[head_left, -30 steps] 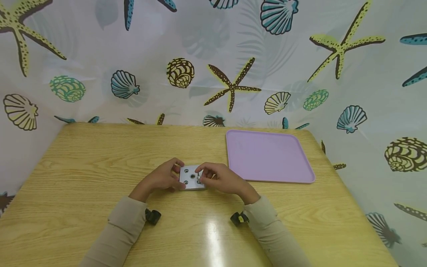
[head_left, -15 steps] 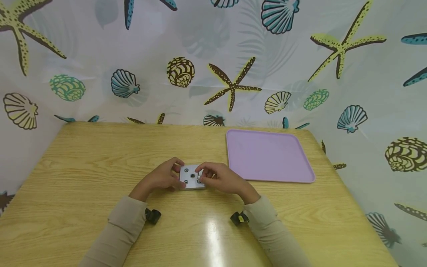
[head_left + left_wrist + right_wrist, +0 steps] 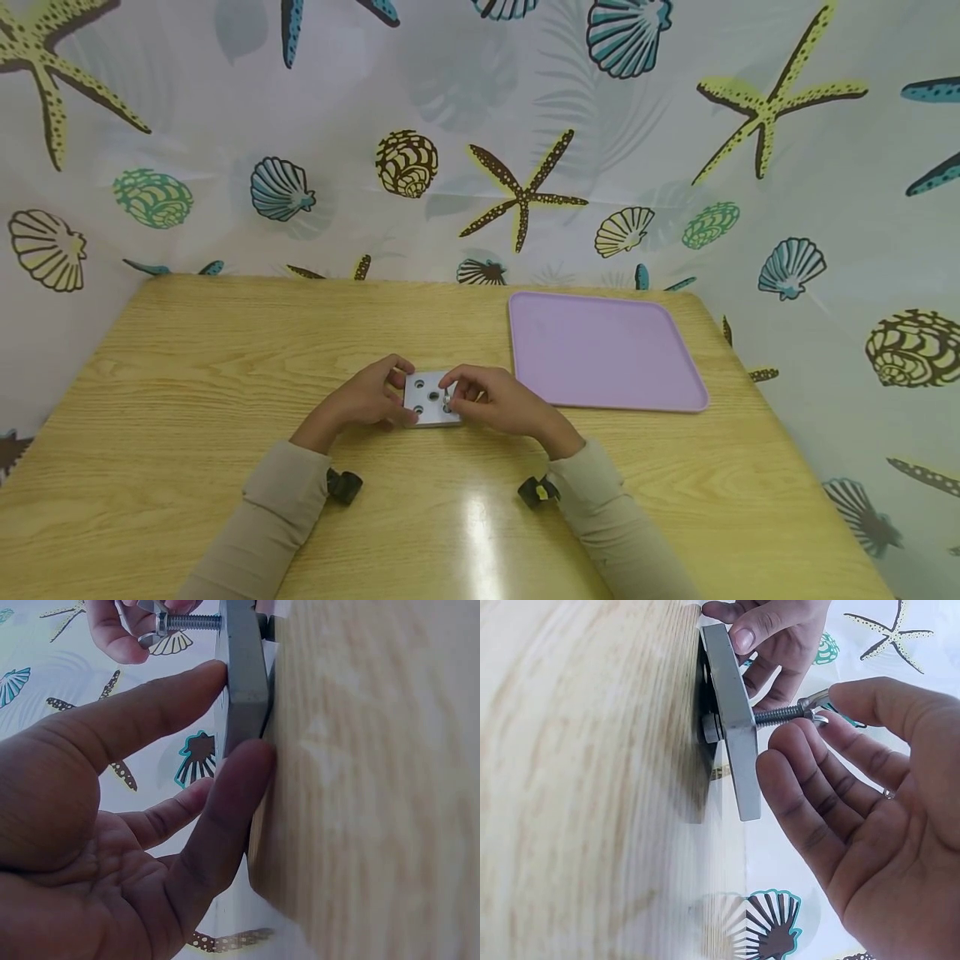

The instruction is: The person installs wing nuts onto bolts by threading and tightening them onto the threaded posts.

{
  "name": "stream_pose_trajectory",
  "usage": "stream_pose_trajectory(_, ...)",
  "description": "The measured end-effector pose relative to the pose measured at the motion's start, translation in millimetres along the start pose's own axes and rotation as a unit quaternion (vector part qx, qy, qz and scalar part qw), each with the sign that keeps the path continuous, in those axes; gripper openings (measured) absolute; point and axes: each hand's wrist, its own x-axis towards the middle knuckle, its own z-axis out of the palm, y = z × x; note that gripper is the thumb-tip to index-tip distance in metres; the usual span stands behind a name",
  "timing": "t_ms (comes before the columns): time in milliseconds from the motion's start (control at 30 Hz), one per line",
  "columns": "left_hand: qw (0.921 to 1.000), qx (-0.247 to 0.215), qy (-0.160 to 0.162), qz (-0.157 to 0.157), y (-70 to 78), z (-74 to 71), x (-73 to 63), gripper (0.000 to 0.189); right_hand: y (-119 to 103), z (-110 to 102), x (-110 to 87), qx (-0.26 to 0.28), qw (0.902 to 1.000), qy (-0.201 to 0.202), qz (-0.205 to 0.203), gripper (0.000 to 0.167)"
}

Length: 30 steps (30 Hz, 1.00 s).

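A silver metal plate (image 3: 432,383) with several holes lies near the middle of the wooden table. My left hand (image 3: 367,395) holds its left edge, thumb on the top face and a finger at the lower edge in the left wrist view. A wing screw (image 3: 780,716) stands upright in the plate near the right side, part of its thread showing above the top face. My right hand (image 3: 501,402) pinches the screw's wings between thumb and fingers. Below the plate, a round metal piece (image 3: 713,728) shows in the right wrist view, in the gap above the table.
A shallow lilac tray (image 3: 607,350) lies at the back right, just behind my right hand. Behind the wooden table (image 3: 225,350) and along its sides hangs a white cloth (image 3: 337,100) printed with shells and starfish.
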Motion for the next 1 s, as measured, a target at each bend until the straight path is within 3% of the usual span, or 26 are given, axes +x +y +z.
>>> stream_pose_trajectory(1000, 1.0000, -0.004, 0.001, -0.002, -1.1, 1.5, 0.6, 0.072, 1.0, -1.1, -2.0, -0.005, 0.9999, 0.012, 0.009, 0.021)
